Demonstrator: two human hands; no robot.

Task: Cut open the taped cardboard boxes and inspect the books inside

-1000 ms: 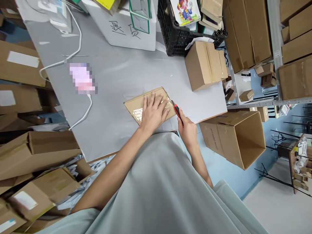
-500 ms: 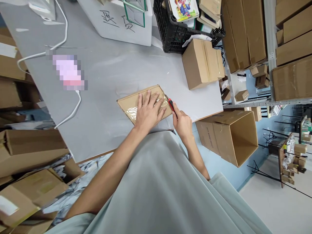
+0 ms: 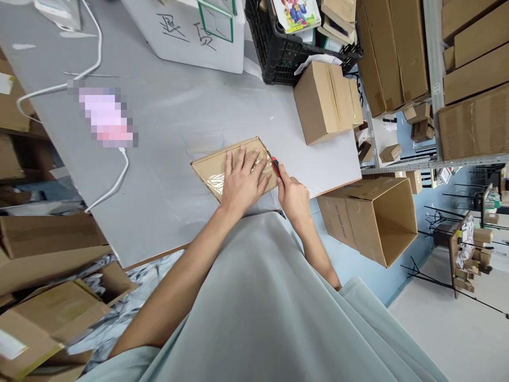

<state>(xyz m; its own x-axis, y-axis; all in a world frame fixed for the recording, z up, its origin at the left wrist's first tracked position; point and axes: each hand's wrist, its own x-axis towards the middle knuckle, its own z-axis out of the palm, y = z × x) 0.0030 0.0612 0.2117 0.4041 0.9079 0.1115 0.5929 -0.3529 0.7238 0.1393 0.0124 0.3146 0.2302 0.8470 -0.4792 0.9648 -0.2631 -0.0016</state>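
Observation:
A flat cardboard package point(image 3: 214, 164) with clear tape across its top lies on the grey table point(image 3: 170, 127), near the front edge. My left hand point(image 3: 242, 180) rests flat on it with the fingers spread, pressing it down. My right hand point(image 3: 293, 199) is closed round a red and black utility knife point(image 3: 275, 166), whose tip touches the right end of the package.
A closed cardboard box point(image 3: 326, 101) stands at the table's right, behind it a black crate point(image 3: 290, 53) and a white box point(image 3: 191, 32). A white cable point(image 3: 107, 191) crosses the table's left. An open carton point(image 3: 374, 217) sits on the floor to the right. Cartons pile up at the left.
My right hand has brought the knife in from just right of the package up against its right end. My left hand has stayed flat on the package. The view shifted slightly.

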